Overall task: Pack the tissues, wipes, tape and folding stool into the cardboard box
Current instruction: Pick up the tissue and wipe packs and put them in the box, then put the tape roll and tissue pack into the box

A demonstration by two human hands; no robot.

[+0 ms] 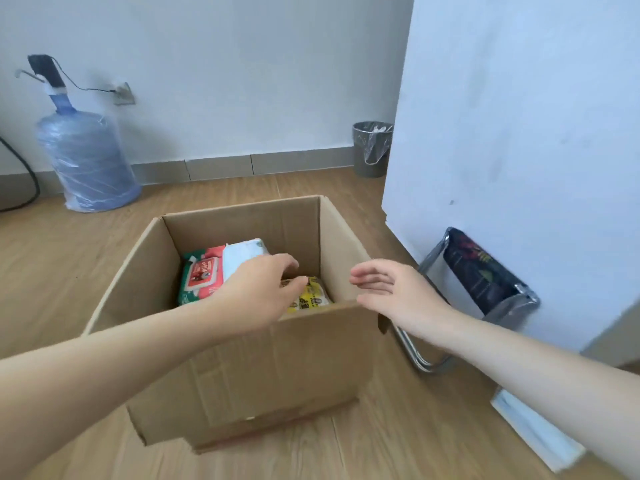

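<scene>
Nearest me, the two bare forearms converge on the open cardboard box (pixel 242 358), which stands on the wooden floor (pixel 398 445) and serves as reference for all that follows. My left hand (pixel 263 289) reaches over the box's near rim into its interior, fingers loosely curled above a yellow packet (pixel 311 296); I cannot tell whether they grip anything. My right hand (pixel 398 292) hovers at the box's near right corner, palm inward, fingers spread and empty. Inside the box, a red-and-green wipes pack (pixel 201 277) lies at the left, with a white tissue pack (pixel 242 252) just beside it toward the far wall. I cannot make out the tape. Right of the box, outside it, the folding stool (pixel 485 275) leans collapsed against a white panel (pixel 519 133). Beyond the box, a bagged water jug (pixel 86 157) stands far left by the wall, and a grey waste bin (pixel 372 148) far right.
</scene>
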